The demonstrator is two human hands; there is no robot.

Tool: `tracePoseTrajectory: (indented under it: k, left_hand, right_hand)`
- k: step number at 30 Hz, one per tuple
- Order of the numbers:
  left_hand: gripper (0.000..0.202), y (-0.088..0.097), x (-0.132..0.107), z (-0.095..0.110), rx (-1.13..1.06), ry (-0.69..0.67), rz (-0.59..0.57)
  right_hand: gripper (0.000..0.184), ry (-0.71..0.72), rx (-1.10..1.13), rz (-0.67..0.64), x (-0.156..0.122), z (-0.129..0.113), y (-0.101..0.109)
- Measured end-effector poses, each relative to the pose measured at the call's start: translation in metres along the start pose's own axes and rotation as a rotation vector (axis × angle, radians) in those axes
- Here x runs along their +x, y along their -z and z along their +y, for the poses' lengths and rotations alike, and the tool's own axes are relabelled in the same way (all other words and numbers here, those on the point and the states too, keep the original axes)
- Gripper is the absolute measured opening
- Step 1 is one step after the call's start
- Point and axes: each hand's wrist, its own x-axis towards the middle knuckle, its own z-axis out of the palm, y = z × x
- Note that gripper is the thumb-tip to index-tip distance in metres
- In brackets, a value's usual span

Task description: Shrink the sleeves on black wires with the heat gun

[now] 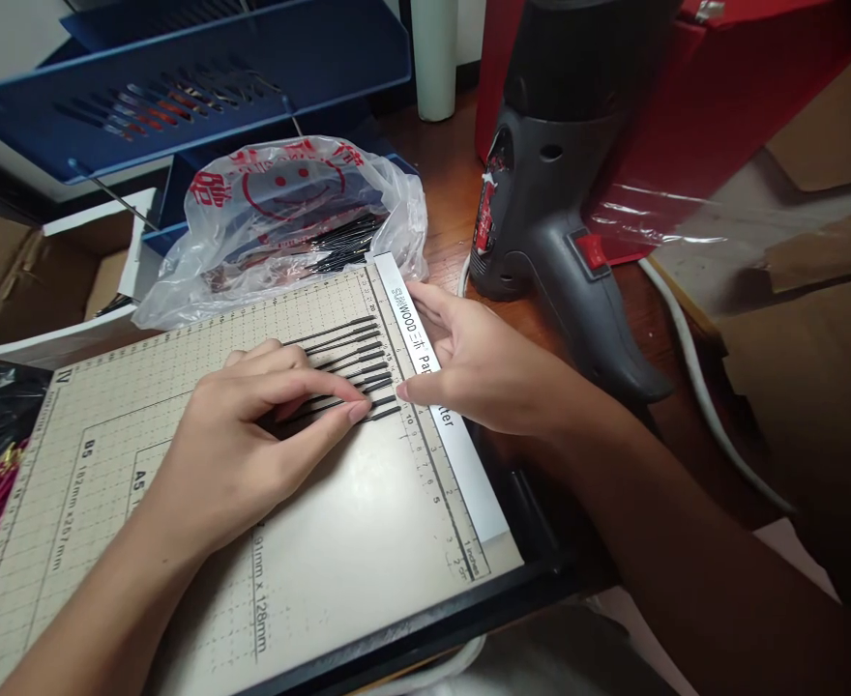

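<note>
At frame centre, the left hand [233, 435] is pinching a black cord [383, 401], pointing lengthwise rightward toward the right hand [480, 358], thumb beside its tip; whether that hand is gripping, I cannot tell.

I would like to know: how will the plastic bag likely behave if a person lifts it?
The bag will probably be floppy, since its thin, see-through film is crumpled. The black strands inside look loose, so they might slide if it tilts. It may feel light, as much of it seems slack film.
</note>
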Motion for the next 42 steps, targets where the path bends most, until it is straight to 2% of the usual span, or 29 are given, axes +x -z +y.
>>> tracePoseTrajectory:
  k: [14, 23, 42]
  left_hand:
    - [0.013, 0.0011, -0.0011, -0.0017, 0.001, -0.034, -0.025]
    - [0.013, 0.0051, -0.0013, 0.0050, 0.012, -0.071, -0.042]
    - [0.016, 0.0038, -0.0028, 0.0008, -0.008, -0.077, -0.082]
  right_hand:
    - [0.066, 0.054, -0.033, -0.020, 0.0010, 0.0009, -0.0002]
    - [0.071, -0.002, -0.041, -0.071, -0.0043, -0.0069, 0.0036]
    - [0.067, 0.058, -0.104, -0.051, -0.0043, -0.0033, 0.0022]
